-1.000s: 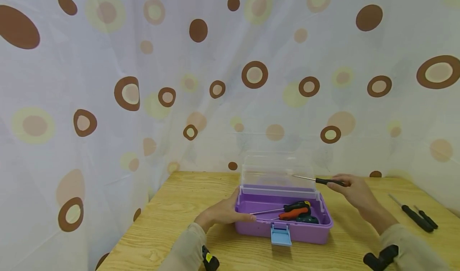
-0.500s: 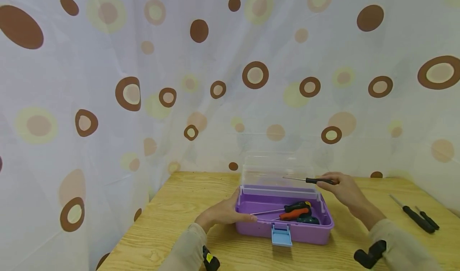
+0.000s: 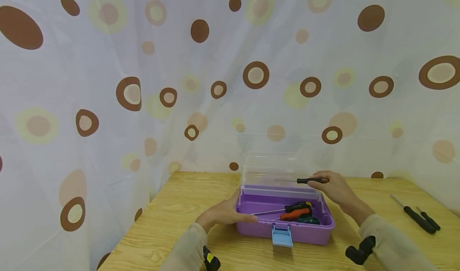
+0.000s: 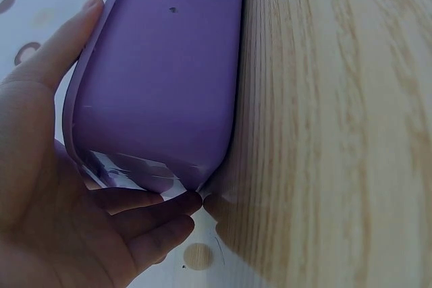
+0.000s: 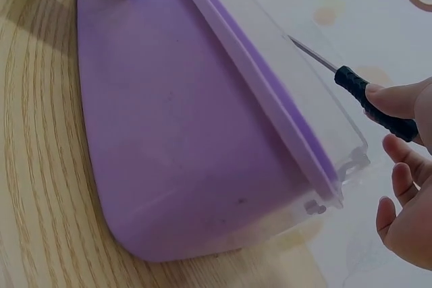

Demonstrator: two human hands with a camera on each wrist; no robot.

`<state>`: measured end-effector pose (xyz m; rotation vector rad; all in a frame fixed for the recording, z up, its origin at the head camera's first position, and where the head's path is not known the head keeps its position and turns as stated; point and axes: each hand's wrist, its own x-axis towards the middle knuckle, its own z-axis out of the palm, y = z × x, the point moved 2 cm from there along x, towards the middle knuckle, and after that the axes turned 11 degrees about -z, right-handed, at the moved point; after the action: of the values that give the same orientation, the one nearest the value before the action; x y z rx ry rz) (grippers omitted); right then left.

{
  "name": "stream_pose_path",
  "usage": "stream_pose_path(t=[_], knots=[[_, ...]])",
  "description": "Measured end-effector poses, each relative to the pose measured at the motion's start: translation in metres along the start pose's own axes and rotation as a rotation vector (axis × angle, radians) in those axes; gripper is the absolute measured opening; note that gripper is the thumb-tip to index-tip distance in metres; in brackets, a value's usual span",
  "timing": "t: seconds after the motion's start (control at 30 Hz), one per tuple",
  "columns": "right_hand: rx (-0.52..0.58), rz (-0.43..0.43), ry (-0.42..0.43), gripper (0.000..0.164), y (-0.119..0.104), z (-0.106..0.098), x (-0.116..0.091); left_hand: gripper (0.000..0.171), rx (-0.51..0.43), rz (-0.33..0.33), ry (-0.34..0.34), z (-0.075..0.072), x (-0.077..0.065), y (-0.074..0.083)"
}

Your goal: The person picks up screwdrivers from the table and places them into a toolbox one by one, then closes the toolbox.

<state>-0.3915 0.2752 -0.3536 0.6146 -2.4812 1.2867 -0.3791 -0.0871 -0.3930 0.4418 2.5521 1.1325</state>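
Observation:
A purple toolbox point(image 3: 309, 234) with a blue latch point(image 3: 282, 236) stands on the table, its clear lid point(image 3: 273, 169) raised at the back. My left hand point(image 3: 224, 212) holds the box's left end, thumb along the front rim and fingers around the side. Above the right part of the box, my right hand point(image 3: 334, 188) pinches a small screwdriver by its black handle point(image 5: 371, 102), the thin shaft pointing left in front of the lid. Inside the box lie a red-handled screwdriver point(image 3: 294, 214), a black-and-yellow-handled one point(image 3: 297, 206) and a dark green handle point(image 3: 308, 220).
Two black-handled screwdrivers lie on the table at the right, a larger one point(image 3: 418, 219) and a smaller one point(image 3: 430, 220). Behind the wooden table point(image 3: 194, 187) hangs a white curtain point(image 3: 165, 43) with brown and yellow dots.
My right hand has moved left with the small screwdriver, bringing it from beside the box to over its right part. The left hand stays on the toolbox.

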Motion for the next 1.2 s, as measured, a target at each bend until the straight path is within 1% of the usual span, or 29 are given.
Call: stream_pose_path(t=[0.2,0.27,0.43,0.57,0.67,0.87,1.03,1.2], knots=[[0.006,-0.013,-0.024,0.031,-0.005,0.006,0.005,0.126,-0.023,0.058,-0.031,-0.001,0.001,0.0],[0.0,-0.012,-0.033,0.03,-0.005,0.008,0.006,0.126,-0.023,0.063,-0.035,-0.001,0.002,0.0],[-0.02,-0.019,-0.048,0.025,-0.006,0.011,0.008,0.127,-0.006,0.039,-0.022,0.0,0.001,-0.001],[-0.04,-0.039,-0.048,0.024,-0.006,0.013,0.01,0.127,0.001,0.025,-0.008,0.0,0.001,-0.001],[-0.047,-0.044,-0.05,0.026,-0.007,0.014,0.012,0.127,0.0,0.023,-0.007,-0.001,0.002,-0.002],[-0.07,-0.024,-0.057,0.034,-0.007,0.015,0.011,0.129,-0.004,0.013,-0.007,0.0,0.002,-0.002],[-0.05,-0.007,-0.048,0.038,-0.007,0.011,0.008,0.128,-0.004,0.001,-0.006,0.0,0.0,-0.001],[-0.031,0.005,-0.041,0.04,-0.007,0.008,0.005,0.127,-0.002,0.01,-0.006,0.0,0.001,-0.001]])
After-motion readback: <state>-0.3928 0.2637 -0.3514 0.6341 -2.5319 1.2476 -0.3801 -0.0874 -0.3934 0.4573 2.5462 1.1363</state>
